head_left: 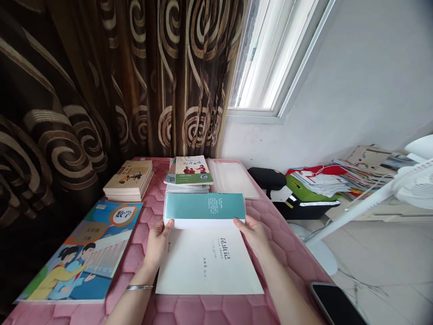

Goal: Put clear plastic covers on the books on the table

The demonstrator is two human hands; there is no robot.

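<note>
An open book point(186, 264) lies sideways in front of me, its white title page showing dark Chinese characters. Along its far edge runs a teal cover flap point(192, 206) with small pale print. My left hand point(158, 239) is closed on the book's left edge where flap and page meet, thumb on top. At the opposite edge, my right hand point(253, 234) grips the book the same way. A silver bangle point(139, 287) circles my left wrist. To the left lies a large blue mathematics textbook point(98, 250).
A stack of small tan books point(130, 176) and a pile with a green-and-white book point(192, 170) stand at the back of the pink padded cover point(131, 280). Clear plastic sheets point(233, 178) lie beside them. A phone point(338, 304) rests front right; a white fan point(355, 210) stands beyond.
</note>
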